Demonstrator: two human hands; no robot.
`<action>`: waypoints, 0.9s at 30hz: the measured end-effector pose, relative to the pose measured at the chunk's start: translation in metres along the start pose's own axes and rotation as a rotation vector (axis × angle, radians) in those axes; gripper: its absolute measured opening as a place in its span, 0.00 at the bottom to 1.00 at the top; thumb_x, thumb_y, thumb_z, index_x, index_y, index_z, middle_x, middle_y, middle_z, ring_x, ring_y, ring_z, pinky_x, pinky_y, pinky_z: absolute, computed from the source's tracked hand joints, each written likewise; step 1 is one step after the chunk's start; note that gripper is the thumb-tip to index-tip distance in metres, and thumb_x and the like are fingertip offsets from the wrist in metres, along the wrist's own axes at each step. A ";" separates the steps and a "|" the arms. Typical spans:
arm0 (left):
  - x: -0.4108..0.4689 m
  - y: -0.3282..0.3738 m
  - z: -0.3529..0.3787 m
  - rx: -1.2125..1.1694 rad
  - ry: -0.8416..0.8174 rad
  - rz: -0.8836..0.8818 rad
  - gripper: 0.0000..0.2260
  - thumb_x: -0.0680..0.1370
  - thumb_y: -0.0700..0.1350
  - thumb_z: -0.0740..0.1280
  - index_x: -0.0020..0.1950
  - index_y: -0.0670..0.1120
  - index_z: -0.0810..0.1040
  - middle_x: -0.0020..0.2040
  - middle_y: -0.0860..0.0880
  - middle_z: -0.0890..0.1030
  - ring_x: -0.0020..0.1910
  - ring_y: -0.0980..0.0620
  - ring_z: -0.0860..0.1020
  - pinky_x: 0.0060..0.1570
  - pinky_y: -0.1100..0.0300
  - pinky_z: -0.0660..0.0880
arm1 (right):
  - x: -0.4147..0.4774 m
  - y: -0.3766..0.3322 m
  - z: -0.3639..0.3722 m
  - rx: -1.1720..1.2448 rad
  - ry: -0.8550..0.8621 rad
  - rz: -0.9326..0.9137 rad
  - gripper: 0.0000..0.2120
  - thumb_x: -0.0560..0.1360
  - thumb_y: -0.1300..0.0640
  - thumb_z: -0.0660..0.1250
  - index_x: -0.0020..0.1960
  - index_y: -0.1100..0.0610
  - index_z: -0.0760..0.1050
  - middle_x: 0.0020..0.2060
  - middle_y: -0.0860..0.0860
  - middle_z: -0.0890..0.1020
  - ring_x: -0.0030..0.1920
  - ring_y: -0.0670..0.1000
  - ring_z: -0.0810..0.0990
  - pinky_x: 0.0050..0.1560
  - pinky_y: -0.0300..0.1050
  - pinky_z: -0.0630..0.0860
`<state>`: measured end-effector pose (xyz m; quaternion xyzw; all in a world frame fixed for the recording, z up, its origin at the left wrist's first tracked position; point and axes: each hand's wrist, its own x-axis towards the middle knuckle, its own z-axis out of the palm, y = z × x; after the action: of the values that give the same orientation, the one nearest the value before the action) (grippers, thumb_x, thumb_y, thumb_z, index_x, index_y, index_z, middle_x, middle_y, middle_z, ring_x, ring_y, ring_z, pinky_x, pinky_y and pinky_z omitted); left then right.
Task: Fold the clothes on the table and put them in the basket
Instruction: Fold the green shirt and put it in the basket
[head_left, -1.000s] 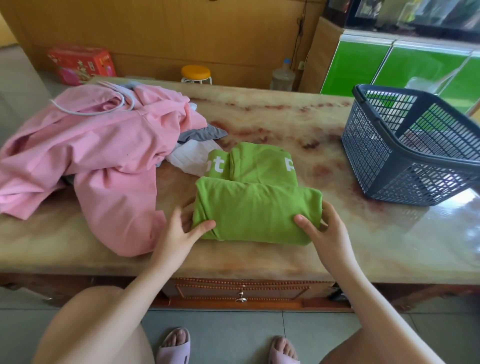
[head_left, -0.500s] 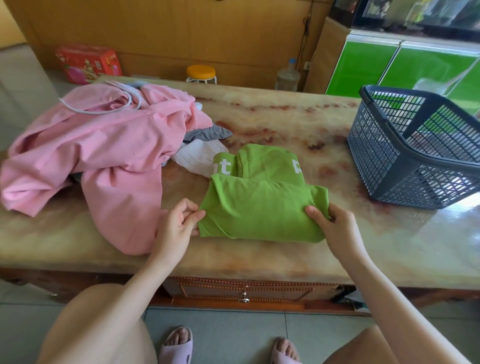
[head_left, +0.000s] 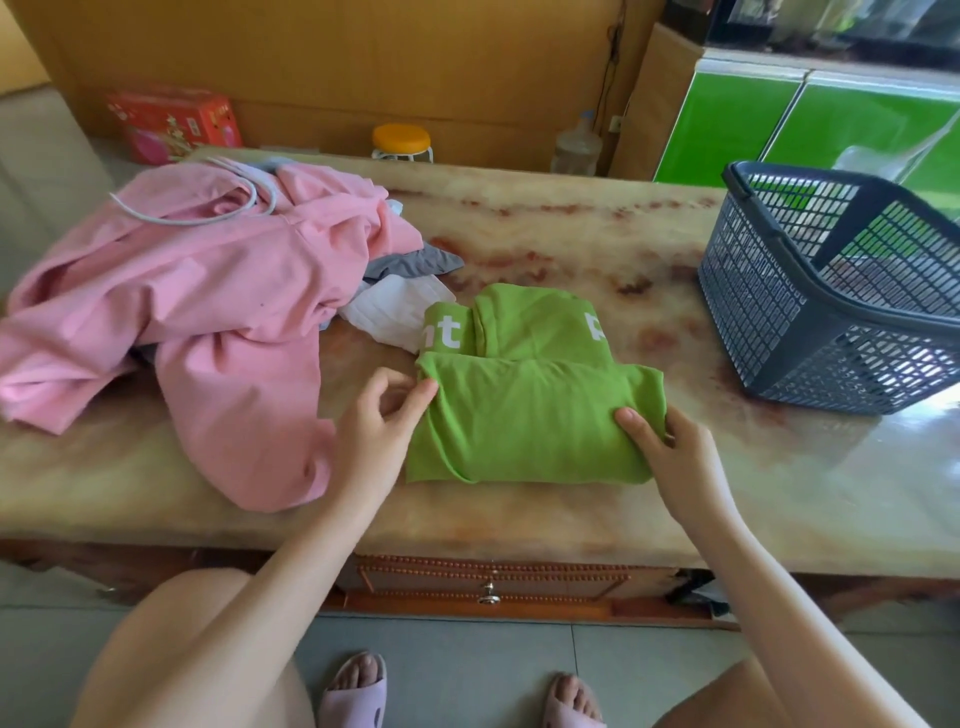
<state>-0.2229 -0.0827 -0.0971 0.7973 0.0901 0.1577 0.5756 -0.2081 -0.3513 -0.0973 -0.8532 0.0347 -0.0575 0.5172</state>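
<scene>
**A loose fold that could open before it reaches the basket**

The marble-topped table (head_left: 571, 228) looks glossy, so cloth probably slides on it easily. A sideways tug on the bundle could drag its lower layers out of line.

The pink garment (head_left: 208, 312) sprawls unfolded over the table's left side. One long part reaches the near edge, just beside the left hand. A careless sweep of that arm could catch it and pull it off the table.

The dark plastic basket (head_left: 753, 291) stands at the table's right end, well apart from the work. The bundle has to be carried across open tabletop, and a weak hold would let it sag and unfold on the way.

The green T-shirt (head_left: 524, 421) lies mid-table near the front edge, doubled over itself, with white lettering showing on the back layer. Its top layer sits skewed and flares at the lower left, so lifting it now would likely set a crooked fold.

A white cloth (head_left: 389, 312) under a grey one (head_left: 415, 262) touches the shirt's far-left corner and might be dragged along with it.

The left hand (head_left: 374, 436) pinches the top layer's upper-left corner between thumb and forefinger. That small hold takes only one layer. The right hand (head_left: 670, 457) grips the right edge, thumb on top and fingers tucked beneath. An uneven pull between the two hands would twist the fold.
</scene>
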 end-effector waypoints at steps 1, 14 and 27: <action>-0.001 0.002 0.002 0.007 0.001 0.026 0.09 0.76 0.47 0.68 0.43 0.42 0.75 0.31 0.54 0.76 0.30 0.63 0.73 0.32 0.70 0.66 | -0.001 0.000 0.000 0.004 -0.001 -0.003 0.13 0.75 0.49 0.67 0.43 0.60 0.77 0.37 0.53 0.83 0.41 0.56 0.81 0.41 0.52 0.76; -0.008 -0.010 -0.006 0.207 0.083 0.342 0.22 0.78 0.32 0.61 0.71 0.43 0.67 0.66 0.46 0.73 0.66 0.50 0.71 0.65 0.64 0.66 | -0.002 -0.005 0.008 -0.241 0.197 -0.217 0.38 0.71 0.49 0.73 0.75 0.48 0.58 0.64 0.51 0.68 0.63 0.49 0.70 0.61 0.44 0.68; 0.018 -0.025 -0.031 0.778 -0.550 0.627 0.49 0.63 0.64 0.73 0.76 0.60 0.49 0.76 0.59 0.55 0.72 0.59 0.59 0.73 0.57 0.52 | 0.026 0.022 -0.020 -0.619 -0.374 -0.737 0.55 0.59 0.36 0.76 0.76 0.51 0.52 0.77 0.46 0.55 0.76 0.45 0.55 0.76 0.47 0.40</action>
<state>-0.2157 -0.0411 -0.1096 0.9508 -0.2527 0.0627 0.1678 -0.1847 -0.3824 -0.1060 -0.9176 -0.3457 -0.0694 0.1835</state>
